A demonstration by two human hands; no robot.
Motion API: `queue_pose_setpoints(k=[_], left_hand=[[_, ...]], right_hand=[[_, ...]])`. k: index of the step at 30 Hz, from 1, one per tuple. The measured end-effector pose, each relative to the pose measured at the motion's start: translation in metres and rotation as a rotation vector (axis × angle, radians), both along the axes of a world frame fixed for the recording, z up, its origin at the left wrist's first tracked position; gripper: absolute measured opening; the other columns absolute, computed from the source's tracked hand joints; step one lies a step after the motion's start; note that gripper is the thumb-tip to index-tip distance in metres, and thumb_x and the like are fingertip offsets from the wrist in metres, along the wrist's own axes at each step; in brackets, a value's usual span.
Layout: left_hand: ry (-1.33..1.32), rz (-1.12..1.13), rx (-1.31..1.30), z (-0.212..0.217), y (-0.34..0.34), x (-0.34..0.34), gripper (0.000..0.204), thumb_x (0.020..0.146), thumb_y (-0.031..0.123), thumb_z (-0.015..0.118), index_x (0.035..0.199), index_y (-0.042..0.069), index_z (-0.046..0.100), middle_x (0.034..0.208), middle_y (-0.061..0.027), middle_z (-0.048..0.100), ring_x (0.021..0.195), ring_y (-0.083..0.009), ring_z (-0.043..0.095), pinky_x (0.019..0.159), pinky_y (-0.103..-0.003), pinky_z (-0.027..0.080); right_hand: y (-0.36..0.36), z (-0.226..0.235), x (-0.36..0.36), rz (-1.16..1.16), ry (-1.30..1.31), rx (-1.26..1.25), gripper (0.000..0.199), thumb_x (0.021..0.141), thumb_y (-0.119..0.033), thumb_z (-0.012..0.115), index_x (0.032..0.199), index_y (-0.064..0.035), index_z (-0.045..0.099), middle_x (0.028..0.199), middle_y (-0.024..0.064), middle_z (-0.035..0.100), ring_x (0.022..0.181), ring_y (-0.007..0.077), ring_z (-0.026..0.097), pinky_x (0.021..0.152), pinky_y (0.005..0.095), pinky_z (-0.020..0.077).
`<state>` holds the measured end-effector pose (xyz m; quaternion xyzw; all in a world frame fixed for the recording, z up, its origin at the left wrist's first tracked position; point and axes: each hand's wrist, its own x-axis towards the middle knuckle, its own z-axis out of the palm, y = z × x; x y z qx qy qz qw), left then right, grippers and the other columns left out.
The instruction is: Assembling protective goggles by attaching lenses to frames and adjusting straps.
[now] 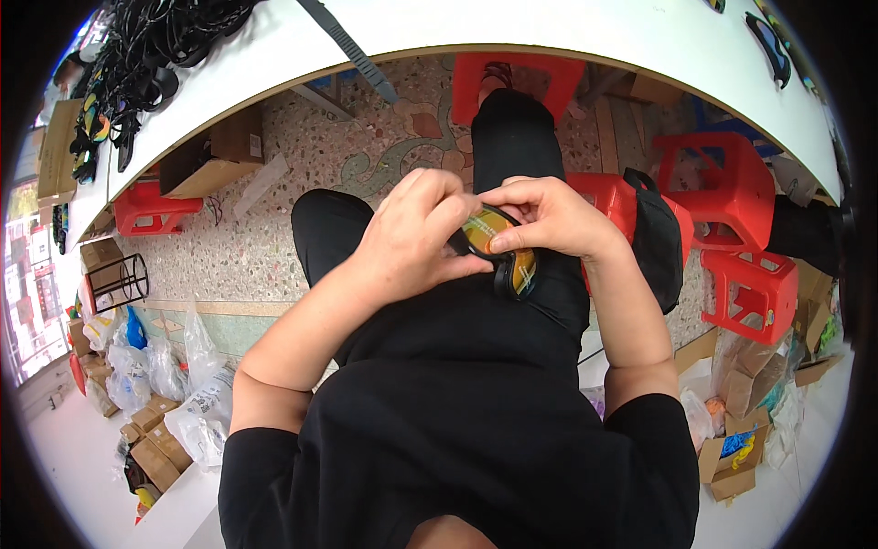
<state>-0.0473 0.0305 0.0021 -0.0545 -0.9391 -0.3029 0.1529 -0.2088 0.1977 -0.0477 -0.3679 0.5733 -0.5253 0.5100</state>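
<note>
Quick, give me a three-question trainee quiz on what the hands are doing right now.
1. True or false: both the left hand and the right hand grip the goggles.
2. What colour are the goggle lenses? A) clear B) orange-yellow C) blue
3. Fill in: the stools on the person's right are ____.

Key: 1 true; 2 B; 3 red.
</note>
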Motion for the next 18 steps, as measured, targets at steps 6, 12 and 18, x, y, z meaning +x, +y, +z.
queue_pose_setpoints(k=[6,12,18], left_hand=[[-0.247,-0.084,0.032,-0.026,0.007,0.005,0.069,0.069,0.029,0.076,0.129,0.002,0.052,0.096,-0.0144,0.064,0.090,-0.0334,0.065,0.080,-0.041,0.054],[-0.270,0.138,0.025,-0.041,0.015,0.013,0.046,0.070,0.033,0.073,0.103,0.002,0.067,0.085,-0.0129,0.064,0.081,-0.0324,0.065,0.073,-0.042,0.054],[-0.277,0.170,0.041,-0.042,0.023,0.013,0.045,0.068,0.032,0.074,0.101,0.002,0.066,0.083,-0.0120,0.063,0.079,-0.0320,0.064,0.071,-0.042,0.053]], right_hand=[[0.010,0.002,0.016,-0.061,0.284,0.079,0.038,0.073,-0.019,0.085,0.100,0.0011,0.069,0.077,0.0043,0.059,0.072,0.0136,0.057,0.066,0.0272,0.0468],[0.049,0.004,0.053,-0.353,0.910,-0.316,0.043,0.067,-0.024,0.086,0.099,-0.0017,0.069,0.088,0.0093,0.060,0.077,0.0279,0.059,0.069,0.0374,0.0496],[0.051,-0.006,0.063,-0.359,1.025,-0.399,0.036,0.068,-0.007,0.082,0.100,0.0007,0.069,0.086,0.0092,0.059,0.074,0.0253,0.058,0.064,0.0347,0.0483]])
